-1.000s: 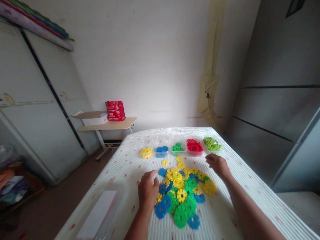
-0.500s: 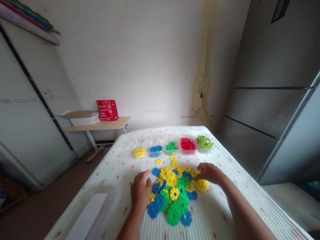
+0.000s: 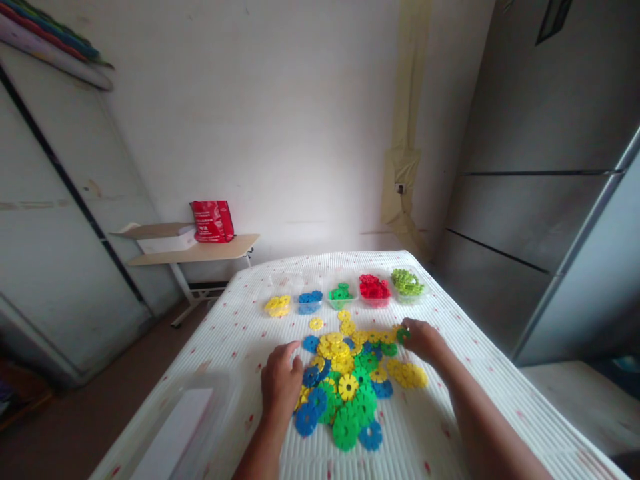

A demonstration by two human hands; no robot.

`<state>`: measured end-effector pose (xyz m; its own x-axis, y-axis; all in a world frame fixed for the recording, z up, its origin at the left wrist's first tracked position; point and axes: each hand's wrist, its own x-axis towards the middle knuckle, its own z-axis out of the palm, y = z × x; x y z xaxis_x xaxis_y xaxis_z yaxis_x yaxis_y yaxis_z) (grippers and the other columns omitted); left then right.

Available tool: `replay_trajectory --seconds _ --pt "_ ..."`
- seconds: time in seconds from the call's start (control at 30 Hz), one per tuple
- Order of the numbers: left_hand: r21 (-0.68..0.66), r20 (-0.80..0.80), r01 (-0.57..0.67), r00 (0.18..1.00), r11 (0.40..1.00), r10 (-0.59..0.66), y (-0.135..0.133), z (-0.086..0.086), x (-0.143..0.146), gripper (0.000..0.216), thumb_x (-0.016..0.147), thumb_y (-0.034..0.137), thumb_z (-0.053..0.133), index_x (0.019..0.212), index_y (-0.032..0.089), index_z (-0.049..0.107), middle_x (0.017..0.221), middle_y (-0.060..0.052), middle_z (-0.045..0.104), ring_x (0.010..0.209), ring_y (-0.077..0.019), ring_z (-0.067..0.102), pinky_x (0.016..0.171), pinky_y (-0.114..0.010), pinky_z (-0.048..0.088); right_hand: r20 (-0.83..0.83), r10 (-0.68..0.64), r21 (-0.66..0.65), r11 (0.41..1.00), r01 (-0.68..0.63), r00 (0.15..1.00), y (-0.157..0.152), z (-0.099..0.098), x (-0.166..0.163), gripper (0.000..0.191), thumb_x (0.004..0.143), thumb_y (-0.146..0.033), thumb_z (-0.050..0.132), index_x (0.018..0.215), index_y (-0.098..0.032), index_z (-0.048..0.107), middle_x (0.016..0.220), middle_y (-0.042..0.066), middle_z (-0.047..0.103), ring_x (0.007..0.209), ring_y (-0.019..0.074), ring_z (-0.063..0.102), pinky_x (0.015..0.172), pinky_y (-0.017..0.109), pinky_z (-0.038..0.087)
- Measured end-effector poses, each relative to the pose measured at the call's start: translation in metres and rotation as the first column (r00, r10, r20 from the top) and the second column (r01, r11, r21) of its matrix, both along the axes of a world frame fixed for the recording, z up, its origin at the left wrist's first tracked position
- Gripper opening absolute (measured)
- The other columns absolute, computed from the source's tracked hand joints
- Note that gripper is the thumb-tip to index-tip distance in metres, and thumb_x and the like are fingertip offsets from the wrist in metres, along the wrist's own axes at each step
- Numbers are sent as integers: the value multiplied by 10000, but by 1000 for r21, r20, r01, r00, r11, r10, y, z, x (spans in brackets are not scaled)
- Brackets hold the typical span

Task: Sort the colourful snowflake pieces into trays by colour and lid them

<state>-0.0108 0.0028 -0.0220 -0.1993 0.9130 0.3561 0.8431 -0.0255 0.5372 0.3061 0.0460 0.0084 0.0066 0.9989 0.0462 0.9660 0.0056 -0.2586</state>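
A loose pile of notched plastic discs, yellow (image 3: 342,361), blue (image 3: 306,419) and green (image 3: 345,428), lies on the tablecloth in the head view. At its right edge my right hand (image 3: 424,339) is closed on a green notched disc (image 3: 403,335), held between the fingertips. Below that hand lies a cluster of yellow discs (image 3: 411,375), apart from it. My left hand (image 3: 281,377) rests beside the pile's left edge, thumb and fingers apart, with nothing visible in it.
Behind the pile stands a row of clear tubs holding yellow discs (image 3: 278,305), blue discs (image 3: 310,301), green discs (image 3: 341,293), red pieces (image 3: 375,289) and light-green pieces (image 3: 407,283). A clear container (image 3: 220,393) with a white box (image 3: 175,427) sits at front left.
My right hand has moved slightly up and right, and a green disc now shows in its fingers. The yellow cluster below it has shifted right. My left hand stays about where it was.
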Motion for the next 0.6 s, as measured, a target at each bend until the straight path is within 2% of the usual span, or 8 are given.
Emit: replay_trajectory --seconds 0.13,0.23,0.43,0.6 --pt "8 5 13 1000 1000 -14 1 -1 -1 304 775 106 456 1013 201 619 1028 -44 657 981 -171 581 878 -304 443 -63 2 16 1000 -1 998 2 1 8 419 692 -122 532 1101 -187 596 770 38 682 673 158 619 575 222 381" --pt "17 10 15 1000 1000 -16 1 -3 -1 303 774 106 458 1005 211 623 1024 -35 657 985 -168 581 883 -300 444 -187 -18 41 999 26 982 4 2 17 523 678 -84 522 1194 -173 529 694 -1 666 577 123 606 562 207 401" --pt "25 20 23 1000 999 -24 2 -5 -2 316 767 105 454 1013 210 622 1015 -39 657 960 -170 586 875 -308 452 -403 16 18 1000 -10 915 6 4 25 258 672 -55 497 878 -149 621 557 -26 620 429 85 561 492 188 426" --pt "27 16 26 1000 999 -27 3 -7 -3 303 777 114 446 1010 207 617 1018 -40 653 972 -178 578 879 -313 450 -548 -61 -92 996 13 834 7 4 22 263 682 -39 485 897 -128 607 410 -54 548 388 104 548 416 185 417"
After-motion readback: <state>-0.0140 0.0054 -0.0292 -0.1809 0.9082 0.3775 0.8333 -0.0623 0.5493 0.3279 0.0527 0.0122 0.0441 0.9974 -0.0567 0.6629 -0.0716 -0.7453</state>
